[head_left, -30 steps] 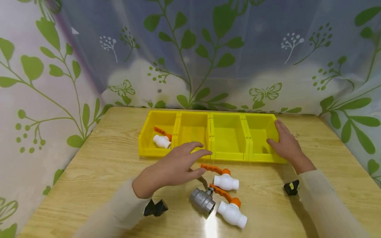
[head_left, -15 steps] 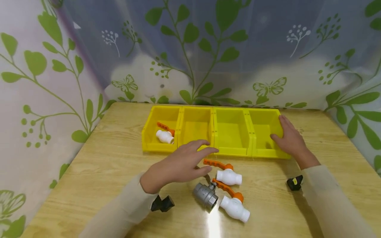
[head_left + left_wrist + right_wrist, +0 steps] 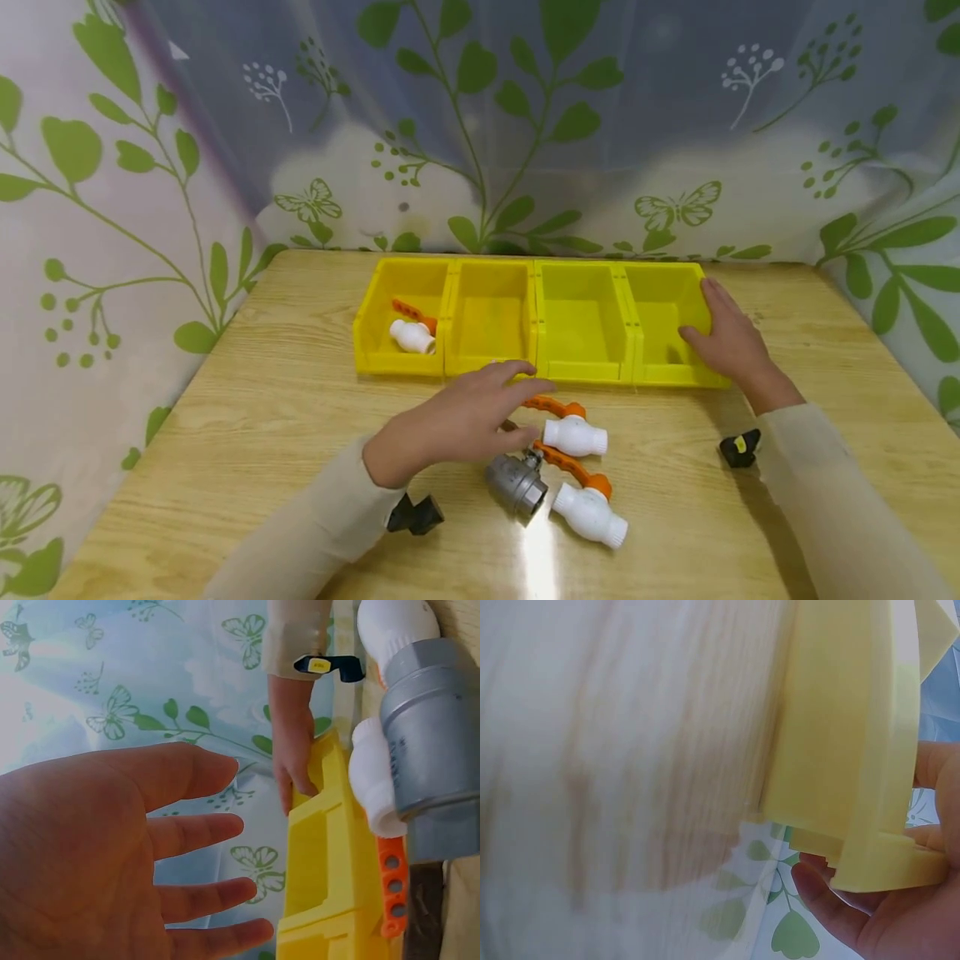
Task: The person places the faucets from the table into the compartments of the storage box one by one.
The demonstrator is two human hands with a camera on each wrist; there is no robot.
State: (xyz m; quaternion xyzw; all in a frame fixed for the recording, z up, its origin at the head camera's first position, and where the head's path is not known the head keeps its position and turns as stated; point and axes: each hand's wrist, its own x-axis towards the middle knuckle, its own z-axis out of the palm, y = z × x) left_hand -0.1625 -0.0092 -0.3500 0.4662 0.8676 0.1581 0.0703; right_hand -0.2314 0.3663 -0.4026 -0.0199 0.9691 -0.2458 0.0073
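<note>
Wooden table [image 3: 255, 392] | leftmost bin [image 3: 397, 363]: white valve [image 3: 411, 336] | right grip [image 3: 733, 340]: rightmost bin [image 3: 675, 377]

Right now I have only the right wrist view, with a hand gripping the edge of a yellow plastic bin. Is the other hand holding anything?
Observer: No, the left wrist view shows the left hand empty, its fingers spread apart.
Operator: What lies near it?
Observer: In the head view, a grey metal valve shows just below and to the right of it.
Operator: Is any valve stored?
Observer: Yes, the leftmost yellow plastic bin holds an orange-handled white plastic valve.
</note>
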